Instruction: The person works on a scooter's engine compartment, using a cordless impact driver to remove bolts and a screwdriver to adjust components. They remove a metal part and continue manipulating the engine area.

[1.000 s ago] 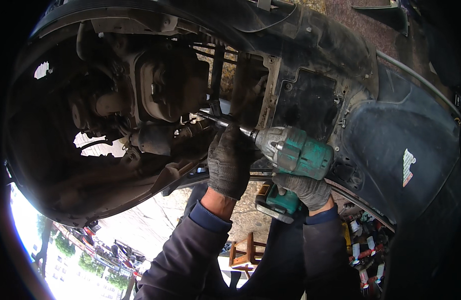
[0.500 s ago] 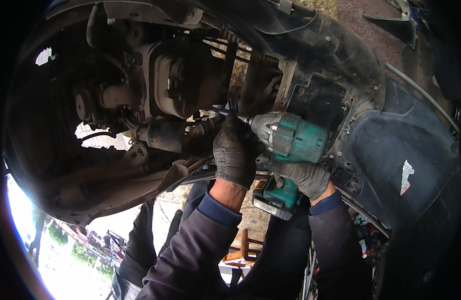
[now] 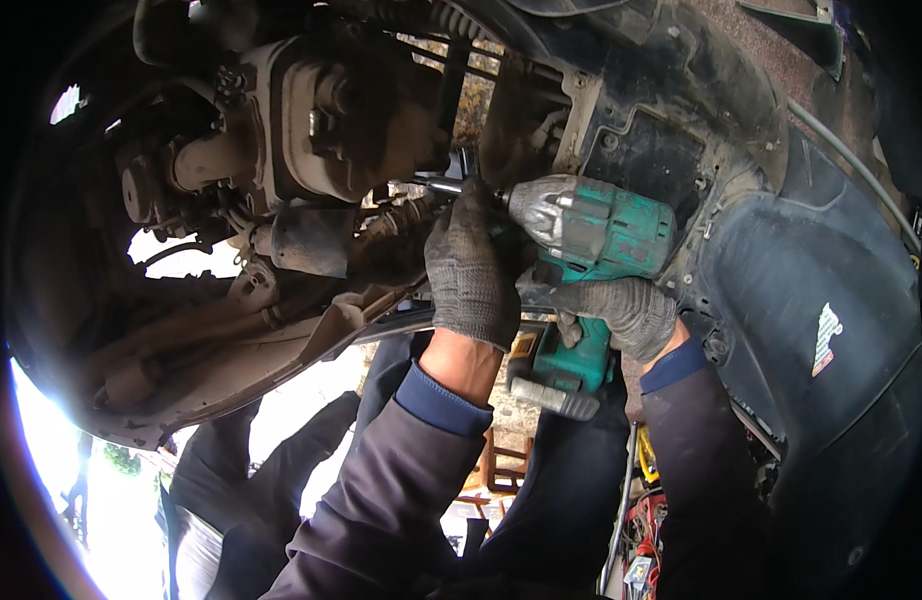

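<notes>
My right hand [image 3: 621, 315], in a grey knit glove, is wrapped round the handle of a green cordless impact wrench [image 3: 626, 228]. The tool lies sideways, its silver nose pointing left and its battery [image 3: 556, 395] low, near my legs. Ahead of the nose, my gloved left hand [image 3: 471, 265] is closed round the socket extension [image 3: 441, 184], which sticks out past the fingers toward the machine. The extension's far tip is among dark parts beside the dusty engine [image 3: 326, 125]; whether it sits on a fastener I cannot tell.
Around the engine runs the dark body shell [image 3: 141, 400] of the vehicle. Black plastic panels [image 3: 791, 290] lie to the right. A brown wooden stool [image 3: 503, 465] stands below, and another person's dark-clothed legs [image 3: 236, 490] show at lower left. Tools [image 3: 641, 530] lie at lower right.
The impact wrench and my right hand have shifted slightly right and up in view. More of the extension shows past my left hand. The engine appears further left, the view having moved.
</notes>
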Demonstrator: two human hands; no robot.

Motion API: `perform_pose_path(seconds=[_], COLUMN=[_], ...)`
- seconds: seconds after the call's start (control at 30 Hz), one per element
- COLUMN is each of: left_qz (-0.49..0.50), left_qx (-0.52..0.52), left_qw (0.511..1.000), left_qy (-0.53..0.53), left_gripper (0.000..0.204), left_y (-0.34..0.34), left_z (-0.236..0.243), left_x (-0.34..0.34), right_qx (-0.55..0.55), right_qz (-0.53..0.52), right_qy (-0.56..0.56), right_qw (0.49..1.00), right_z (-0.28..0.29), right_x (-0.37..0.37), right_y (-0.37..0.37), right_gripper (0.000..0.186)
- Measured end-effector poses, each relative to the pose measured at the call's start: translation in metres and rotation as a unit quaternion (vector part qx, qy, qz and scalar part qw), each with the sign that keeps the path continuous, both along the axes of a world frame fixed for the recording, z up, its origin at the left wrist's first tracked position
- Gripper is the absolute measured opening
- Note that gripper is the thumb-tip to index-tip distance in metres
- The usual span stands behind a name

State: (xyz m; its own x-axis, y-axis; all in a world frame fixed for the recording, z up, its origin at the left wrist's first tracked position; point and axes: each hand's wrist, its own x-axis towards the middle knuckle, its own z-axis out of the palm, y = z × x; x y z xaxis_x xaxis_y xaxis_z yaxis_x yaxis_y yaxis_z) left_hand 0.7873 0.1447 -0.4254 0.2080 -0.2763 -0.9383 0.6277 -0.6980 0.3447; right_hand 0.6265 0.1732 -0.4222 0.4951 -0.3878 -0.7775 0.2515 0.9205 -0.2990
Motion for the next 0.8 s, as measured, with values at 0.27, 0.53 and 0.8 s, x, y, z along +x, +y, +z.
perform_pose_path(seconds=[0.27, 0.53, 0.8], left_qz=[0.010, -0.406, 0.108], left_qx=[-0.060, -0.178, -0.066], left_qw=[0.998, 0.851, 0.991], left_qy=[0.031, -0.281, -0.048], left_gripper=[0.024, 0.019, 0.028], left_y=[0.002, 0.014, 0.008], left_z=[-0.009, -0.007, 0.006], left_x=[0.001, 0.009, 0.006], right_qx=[-0.019, -0.028, 0.015], right_qz=[0.004, -0.005, -0.060], right_qy=[0.012, 0.041, -0.002], right_qw=[1.000, 0.999, 0.998], right_z=[-0.002, 0.007, 0.011], right_x=[0.008, 0.010, 0.002], right_y=[0.010, 0.023, 0.018], right_gripper=[0.023, 0.027, 0.021])
